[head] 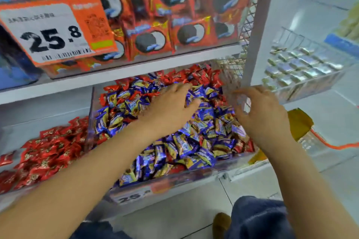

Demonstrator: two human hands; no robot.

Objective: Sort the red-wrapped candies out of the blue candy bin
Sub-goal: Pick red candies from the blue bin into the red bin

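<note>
Left hand [171,108] lies flat, fingers spread, on blue candies in the clear bin [155,184]. Red-wrapped candies [194,75] lie just beyond its fingertips. Right hand [262,114] curls around the bin's right wall. Price tag [52,29] hangs above left.

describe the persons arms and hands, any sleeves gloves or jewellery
Both forearms are bare all the way to the frame edge, with no sleeve in view. The left hand and the right hand wear no gloves, and no watch, bracelet or ring shows on the sides facing the camera. The image is too soft to make out nails or finer marks.
</note>
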